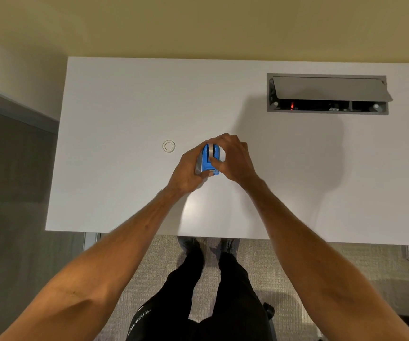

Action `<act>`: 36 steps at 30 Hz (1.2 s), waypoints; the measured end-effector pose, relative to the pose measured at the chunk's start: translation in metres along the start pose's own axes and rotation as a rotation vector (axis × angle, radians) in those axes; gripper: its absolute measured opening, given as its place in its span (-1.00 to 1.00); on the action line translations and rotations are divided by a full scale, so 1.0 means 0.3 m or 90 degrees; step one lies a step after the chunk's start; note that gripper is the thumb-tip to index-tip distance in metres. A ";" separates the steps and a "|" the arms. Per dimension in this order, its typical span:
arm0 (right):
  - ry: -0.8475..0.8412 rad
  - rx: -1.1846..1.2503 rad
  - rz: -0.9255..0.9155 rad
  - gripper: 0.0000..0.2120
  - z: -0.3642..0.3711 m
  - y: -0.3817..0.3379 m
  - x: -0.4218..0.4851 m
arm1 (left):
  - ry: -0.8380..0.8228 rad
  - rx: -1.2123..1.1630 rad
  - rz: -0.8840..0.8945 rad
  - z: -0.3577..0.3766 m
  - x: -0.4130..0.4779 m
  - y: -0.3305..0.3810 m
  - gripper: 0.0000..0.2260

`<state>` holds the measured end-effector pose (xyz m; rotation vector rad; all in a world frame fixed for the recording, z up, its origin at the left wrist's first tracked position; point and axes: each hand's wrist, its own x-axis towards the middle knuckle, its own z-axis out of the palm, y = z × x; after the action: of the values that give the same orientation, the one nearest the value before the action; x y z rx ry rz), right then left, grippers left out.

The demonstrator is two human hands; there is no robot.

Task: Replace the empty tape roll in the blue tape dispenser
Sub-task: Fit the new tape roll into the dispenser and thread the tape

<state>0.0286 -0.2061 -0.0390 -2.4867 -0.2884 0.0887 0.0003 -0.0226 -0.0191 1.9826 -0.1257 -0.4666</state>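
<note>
A white desk (124,94) fills the view; an open grey cable box (327,94) sits at two o'clock.

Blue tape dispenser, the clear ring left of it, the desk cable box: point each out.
blue tape dispenser (209,159): head view, its blue top face between the hands.
clear ring (168,146): head view, its centre.
desk cable box (329,88): head view, its grey raised lid.

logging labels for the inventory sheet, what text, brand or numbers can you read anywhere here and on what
None can be read.
Blue tape dispenser: no print shows; both hands cover most of it.
Small white tag inside the open cable box: too small and blurred to read.
White print down the black trouser leg: too blurred to read.
Clear ring on the white desk: no marking visible.
</note>
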 end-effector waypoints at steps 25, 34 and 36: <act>-0.004 -0.029 0.022 -0.67 0.008 0.003 -0.020 | -0.023 0.043 -0.021 -0.013 -0.001 -0.017 -0.29; -0.025 -0.033 0.020 -0.62 0.005 0.000 -0.025 | 0.022 0.064 -0.011 -0.003 0.000 0.003 -0.28; -0.023 -0.012 0.027 -0.64 0.006 0.000 -0.031 | 0.028 0.071 -0.005 -0.003 -0.001 0.001 -0.30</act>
<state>0.0193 -0.2074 -0.0405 -2.5118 -0.2536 0.1492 0.0004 -0.0217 -0.0182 2.1013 -0.1186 -0.4285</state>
